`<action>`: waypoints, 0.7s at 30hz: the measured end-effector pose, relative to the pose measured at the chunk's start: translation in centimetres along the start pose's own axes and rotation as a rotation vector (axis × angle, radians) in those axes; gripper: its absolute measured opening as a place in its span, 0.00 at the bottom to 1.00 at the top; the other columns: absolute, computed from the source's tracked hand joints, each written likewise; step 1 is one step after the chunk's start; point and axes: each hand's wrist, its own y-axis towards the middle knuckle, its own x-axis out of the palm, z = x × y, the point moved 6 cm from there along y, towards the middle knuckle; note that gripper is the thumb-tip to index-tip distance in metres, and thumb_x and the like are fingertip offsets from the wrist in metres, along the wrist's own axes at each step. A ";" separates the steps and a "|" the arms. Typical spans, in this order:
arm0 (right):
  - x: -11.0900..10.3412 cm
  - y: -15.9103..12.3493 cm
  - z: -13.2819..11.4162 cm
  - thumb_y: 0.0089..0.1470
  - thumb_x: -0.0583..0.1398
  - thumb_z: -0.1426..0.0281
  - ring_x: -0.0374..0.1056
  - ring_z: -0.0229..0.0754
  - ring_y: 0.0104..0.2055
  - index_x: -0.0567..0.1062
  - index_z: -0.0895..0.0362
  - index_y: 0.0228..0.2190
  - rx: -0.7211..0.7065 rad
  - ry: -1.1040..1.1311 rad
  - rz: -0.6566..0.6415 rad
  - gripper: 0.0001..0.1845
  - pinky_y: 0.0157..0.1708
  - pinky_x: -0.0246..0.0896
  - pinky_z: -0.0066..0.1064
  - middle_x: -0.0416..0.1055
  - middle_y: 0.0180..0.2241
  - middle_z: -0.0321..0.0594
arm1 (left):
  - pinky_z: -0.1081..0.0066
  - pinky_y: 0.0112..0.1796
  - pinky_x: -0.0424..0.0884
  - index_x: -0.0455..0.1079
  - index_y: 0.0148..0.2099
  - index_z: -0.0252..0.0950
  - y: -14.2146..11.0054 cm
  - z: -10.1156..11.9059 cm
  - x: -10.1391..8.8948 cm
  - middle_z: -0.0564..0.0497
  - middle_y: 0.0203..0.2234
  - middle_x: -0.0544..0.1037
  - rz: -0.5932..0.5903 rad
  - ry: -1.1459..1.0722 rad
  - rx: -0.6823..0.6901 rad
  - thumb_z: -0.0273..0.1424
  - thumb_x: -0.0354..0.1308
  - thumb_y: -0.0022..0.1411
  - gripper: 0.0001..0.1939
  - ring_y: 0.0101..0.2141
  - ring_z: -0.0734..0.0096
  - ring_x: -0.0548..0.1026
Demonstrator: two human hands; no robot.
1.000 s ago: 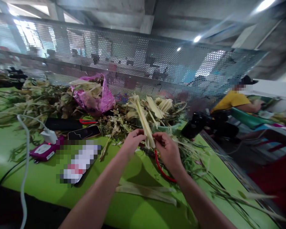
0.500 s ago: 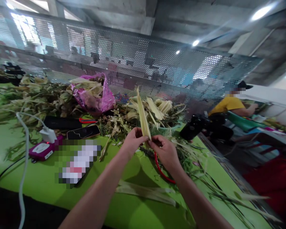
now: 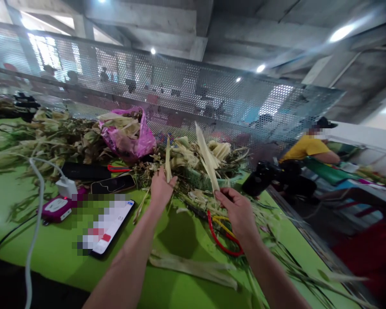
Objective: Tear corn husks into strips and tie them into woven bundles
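Over the green counter (image 3: 180,231), my left fingers (image 3: 169,179) are pinched on a narrow corn husk strip (image 3: 167,159), while my right fingers (image 3: 217,194) are clamped on a wider husk piece (image 3: 207,156), both pointing up. Red-handled scissors (image 3: 212,234) sit just beside my right hand, husk-filled pink bag (image 3: 131,137) farther back.

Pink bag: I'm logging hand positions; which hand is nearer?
Left. The left hand is in front of the pink bag, slightly right; the right hand is farther right.
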 end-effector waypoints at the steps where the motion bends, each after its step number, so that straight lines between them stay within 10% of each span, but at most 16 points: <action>1: 0.1 -0.1 0.1 0.47 0.63 0.55 0.58 0.37 0.23 0.75 0.58 0.29 0.001 0.006 0.003 0.17 0.23 0.53 0.28 0.67 0.22 0.35 | 0.62 0.48 0.60 0.65 0.53 0.34 -0.3 0.8 -0.3 0.38 0.48 0.71 0.064 0.100 0.060 0.34 0.61 0.52 0.26 0.52 0.53 0.65; 4: 0.6 -0.3 0.1 0.47 0.63 0.54 0.60 0.38 0.24 0.75 0.58 0.31 -0.001 0.017 -0.006 0.19 0.24 0.56 0.29 0.69 0.24 0.37 | 0.62 0.49 0.61 0.65 0.53 0.36 -1.9 2.8 0.7 0.40 0.49 0.71 0.053 0.133 0.160 0.37 0.58 0.56 0.23 0.52 0.55 0.66; 9: 1.8 -0.9 0.0 0.47 0.63 0.54 0.63 0.41 0.27 0.74 0.57 0.32 -0.010 0.007 -0.060 0.19 0.27 0.58 0.30 0.72 0.27 0.39 | 0.72 0.33 0.66 0.68 0.37 0.35 -5.1 3.3 6.0 0.50 0.30 0.74 -0.451 -0.344 0.020 0.40 0.57 0.57 0.13 0.31 0.70 0.70; 21: 2.5 -1.5 0.2 0.54 0.57 0.57 0.64 0.42 0.30 0.74 0.58 0.34 0.006 -0.037 -0.163 0.16 0.29 0.58 0.30 0.70 0.27 0.39 | 0.74 0.32 0.63 0.65 0.31 0.36 -5.3 2.3 6.9 0.54 0.25 0.70 -0.478 -0.372 -0.045 0.31 0.54 0.54 0.04 0.28 0.74 0.66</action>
